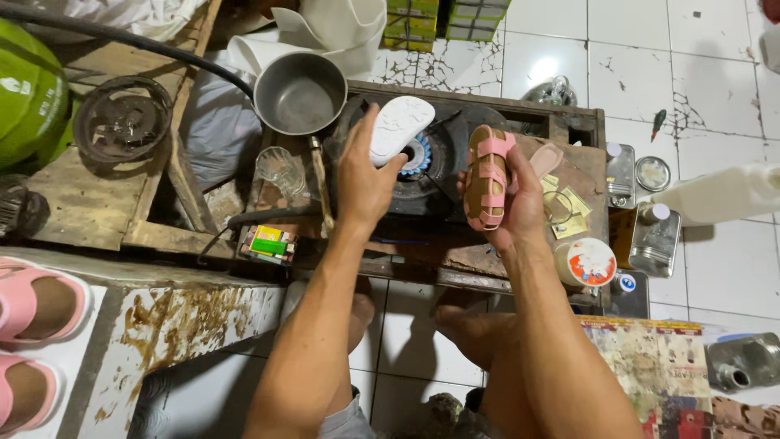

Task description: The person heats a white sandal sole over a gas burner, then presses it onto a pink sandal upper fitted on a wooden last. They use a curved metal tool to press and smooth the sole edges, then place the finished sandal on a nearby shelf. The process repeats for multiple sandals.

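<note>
A pink sandal upper (487, 177) is gripped upright in the right hand (520, 207), while just left and slightly farther, a white sole (400, 128) is held by the left hand (363, 183) over the lit burner (419, 156).

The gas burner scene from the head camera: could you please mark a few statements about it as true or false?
1. The left hand holds a white sole over the lit burner. True.
2. The right hand is empty. False: it grips a pink-strapped sandal.
3. The metal pot sits on the flame. False: it stands beside the burner, to its left.
4. A green gas cylinder is at far left. True.
</note>
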Tool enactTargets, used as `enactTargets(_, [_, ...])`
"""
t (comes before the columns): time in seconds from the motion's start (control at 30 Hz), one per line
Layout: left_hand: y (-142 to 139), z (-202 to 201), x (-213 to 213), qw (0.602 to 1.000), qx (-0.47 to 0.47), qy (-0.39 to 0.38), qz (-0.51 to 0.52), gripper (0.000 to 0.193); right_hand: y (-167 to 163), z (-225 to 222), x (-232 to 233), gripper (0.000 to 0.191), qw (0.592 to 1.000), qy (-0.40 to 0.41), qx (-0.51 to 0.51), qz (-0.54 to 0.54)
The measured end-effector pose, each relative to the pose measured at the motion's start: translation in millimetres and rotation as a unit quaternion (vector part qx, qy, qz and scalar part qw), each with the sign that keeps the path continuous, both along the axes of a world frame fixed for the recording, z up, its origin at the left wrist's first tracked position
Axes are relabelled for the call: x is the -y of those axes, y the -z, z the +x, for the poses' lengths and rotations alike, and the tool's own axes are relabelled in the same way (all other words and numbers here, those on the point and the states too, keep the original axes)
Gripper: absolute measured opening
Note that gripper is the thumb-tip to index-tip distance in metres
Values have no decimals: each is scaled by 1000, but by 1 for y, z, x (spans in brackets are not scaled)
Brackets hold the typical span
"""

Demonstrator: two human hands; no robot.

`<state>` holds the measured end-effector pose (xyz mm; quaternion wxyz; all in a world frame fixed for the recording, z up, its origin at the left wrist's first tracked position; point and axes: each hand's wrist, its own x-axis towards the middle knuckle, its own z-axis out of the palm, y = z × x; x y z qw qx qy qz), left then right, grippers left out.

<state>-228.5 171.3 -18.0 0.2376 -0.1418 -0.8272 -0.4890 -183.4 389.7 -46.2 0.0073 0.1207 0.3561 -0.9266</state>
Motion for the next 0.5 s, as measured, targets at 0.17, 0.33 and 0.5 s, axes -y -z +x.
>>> enactTargets(0.17, [-4,6,17,909,108,46,401,69,1,-1,-8,50,1000,-4,-5,-10])
enactTargets(0.33, [-1,39,24,766,263,91,580,40,0,1,-4,47,999,20,-18,26])
enactTargets(0.5, [-5,103,34,736,322,89,589,38,-2,-13,19,36,996,17,-1,89])
